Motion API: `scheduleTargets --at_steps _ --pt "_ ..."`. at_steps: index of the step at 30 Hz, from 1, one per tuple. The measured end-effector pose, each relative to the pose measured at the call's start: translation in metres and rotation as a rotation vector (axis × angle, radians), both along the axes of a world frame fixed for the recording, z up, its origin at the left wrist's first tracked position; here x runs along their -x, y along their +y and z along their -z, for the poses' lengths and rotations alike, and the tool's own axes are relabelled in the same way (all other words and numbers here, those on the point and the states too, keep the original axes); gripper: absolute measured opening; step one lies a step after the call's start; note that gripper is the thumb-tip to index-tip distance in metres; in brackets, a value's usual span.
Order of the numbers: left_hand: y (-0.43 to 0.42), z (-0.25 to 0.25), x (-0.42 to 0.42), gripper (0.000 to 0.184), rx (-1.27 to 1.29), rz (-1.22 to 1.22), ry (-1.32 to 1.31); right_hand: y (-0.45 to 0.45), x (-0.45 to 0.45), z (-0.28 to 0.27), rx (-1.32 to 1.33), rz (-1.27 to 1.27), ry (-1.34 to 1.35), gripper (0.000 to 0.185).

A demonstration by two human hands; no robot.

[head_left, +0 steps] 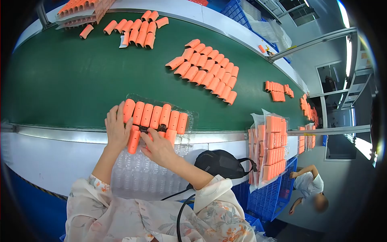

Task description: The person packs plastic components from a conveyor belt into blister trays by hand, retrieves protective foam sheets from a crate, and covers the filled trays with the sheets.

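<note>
A clear plastic tray (151, 169) lies over the table edge and reaches onto the green belt. Its far part holds a row of several orange curved pieces (155, 117). Below that row, another orange piece (133, 141) stands at the left and one more (170, 136) at the right. My left hand (117, 126) rests against the left end of the rows with its fingers apart, touching the pieces there. My right hand (158, 148) reaches between the two lower pieces, fingers spread, near small dark parts (143, 129). No piece is gripped in either hand.
Groups of orange pieces (207, 68) lie on the green belt (80, 80). Stacked filled trays (274, 149) stand at the right beside a blue crate (278, 193). A black bag (219, 163) sits right of my right forearm. A person (309, 183) is farther right.
</note>
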State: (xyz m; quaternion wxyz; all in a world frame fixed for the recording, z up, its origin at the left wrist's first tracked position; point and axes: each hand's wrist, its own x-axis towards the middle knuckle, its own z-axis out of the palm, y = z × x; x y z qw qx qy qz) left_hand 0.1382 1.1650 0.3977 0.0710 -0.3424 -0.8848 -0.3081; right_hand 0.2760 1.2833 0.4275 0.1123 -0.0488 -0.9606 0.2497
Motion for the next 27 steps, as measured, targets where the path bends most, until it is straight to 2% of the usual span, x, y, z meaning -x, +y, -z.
scheduleTargets --at_steps 3,6,9,12,15,18,21,22,25,27 --pt "-0.023 -0.025 -0.026 0.065 0.122 0.266 -0.193 0.008 0.001 0.02 -0.023 -0.012 -0.038 0.031" --pt "-0.036 -0.004 -0.052 0.066 0.129 0.294 -0.088 0.019 -0.004 0.018 -0.02 0.068 0.043 0.031" --pt "-0.04 0.0 -0.057 0.065 -0.027 0.184 -0.163 0.039 -0.008 0.013 -0.091 0.077 0.169 0.026" --pt "-0.04 -0.016 -0.052 0.063 -0.179 0.058 -0.091 0.049 -0.014 0.02 -0.13 0.037 0.191 0.024" --pt "-0.038 -0.013 -0.044 0.062 0.28 0.072 -0.116 0.044 -0.019 0.019 -0.274 0.0 0.147 0.026" --pt "-0.025 -0.004 -0.049 0.061 0.342 0.086 -0.114 0.045 -0.026 0.025 -0.328 0.009 0.143 0.029" --pt "-0.025 0.0 -0.061 0.063 0.374 0.138 -0.004 0.047 -0.04 0.025 -0.349 0.011 0.116 0.031" --pt "-0.028 -0.008 -0.063 0.065 0.423 0.125 -0.166 0.048 -0.045 0.024 -0.372 0.004 0.127 0.033" --pt "-0.024 -0.025 -0.053 0.063 0.118 0.17 0.102 0.054 -0.049 0.01 -0.185 -0.023 0.167 0.031" --pt "-0.002 -0.027 -0.035 0.06 0.118 0.179 0.028 0.063 -0.035 -0.003 -0.157 -0.038 0.193 0.028"
